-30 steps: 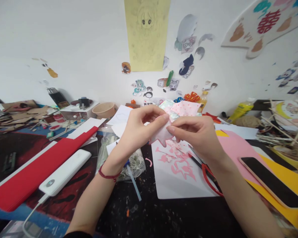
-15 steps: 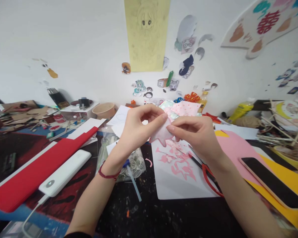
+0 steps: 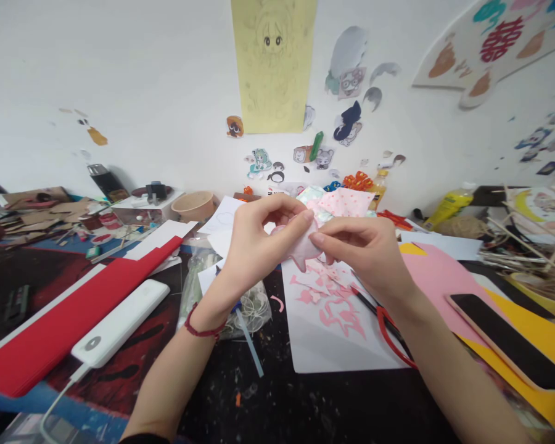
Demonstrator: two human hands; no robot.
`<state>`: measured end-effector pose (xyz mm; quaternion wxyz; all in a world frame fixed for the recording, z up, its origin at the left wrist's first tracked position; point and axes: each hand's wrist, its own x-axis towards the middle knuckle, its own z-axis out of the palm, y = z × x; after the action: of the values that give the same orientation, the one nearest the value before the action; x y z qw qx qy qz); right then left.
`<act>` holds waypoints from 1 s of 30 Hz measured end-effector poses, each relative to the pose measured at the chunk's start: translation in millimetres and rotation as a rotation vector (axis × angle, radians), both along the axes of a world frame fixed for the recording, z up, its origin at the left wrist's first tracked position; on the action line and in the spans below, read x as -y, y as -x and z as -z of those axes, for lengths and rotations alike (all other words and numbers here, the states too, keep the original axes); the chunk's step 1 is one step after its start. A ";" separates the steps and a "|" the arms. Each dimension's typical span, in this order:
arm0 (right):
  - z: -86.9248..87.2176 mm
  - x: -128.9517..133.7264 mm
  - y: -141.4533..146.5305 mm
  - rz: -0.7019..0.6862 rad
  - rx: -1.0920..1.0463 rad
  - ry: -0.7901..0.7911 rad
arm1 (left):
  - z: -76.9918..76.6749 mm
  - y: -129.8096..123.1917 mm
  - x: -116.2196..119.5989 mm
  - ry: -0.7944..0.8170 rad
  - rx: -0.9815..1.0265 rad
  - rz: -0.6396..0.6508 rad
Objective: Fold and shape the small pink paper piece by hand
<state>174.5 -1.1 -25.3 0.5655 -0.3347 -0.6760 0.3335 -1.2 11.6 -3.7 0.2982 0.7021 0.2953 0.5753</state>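
Left hand and right hand pinching pink paper cutout between fingertips, holding it raised. Below grip: white sheet carrying pink scraps; red-handled scissors lying beneath right wrist.

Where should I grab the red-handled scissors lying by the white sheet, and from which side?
Take the red-handled scissors by the red loop, probably from the near right, below the right hand. The loop lies flat and bare on the dark table at the white sheet edge, while the dark blades run up-left under the right wrist, so that end is covered.
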 end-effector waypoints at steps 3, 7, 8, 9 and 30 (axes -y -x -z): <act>0.3 -0.3 0.3 -0.004 -0.018 0.002 | 0.5 -0.3 -0.5 -0.008 -0.003 -0.010; 0.5 -0.8 0.5 -0.001 -0.028 -0.003 | 0.2 -0.8 -1.5 -0.014 -0.012 -0.015; 0.7 -0.9 0.6 -0.002 -0.032 -0.004 | 0.0 -0.8 -1.5 -0.015 -0.012 -0.015; 1.1 -1.0 0.6 -0.004 -0.038 -0.007 | -0.2 -0.8 -1.5 -0.014 -0.010 -0.013; 3.5 0.1 1.0 -0.037 -0.090 -0.064 | 0.0 6.2 -4.1 0.212 -0.023 0.269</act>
<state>173.4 -1.2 -28.9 0.5994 -0.2884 -0.6665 0.3367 -7.4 15.8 -3.8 0.4418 0.7063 0.2609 0.4877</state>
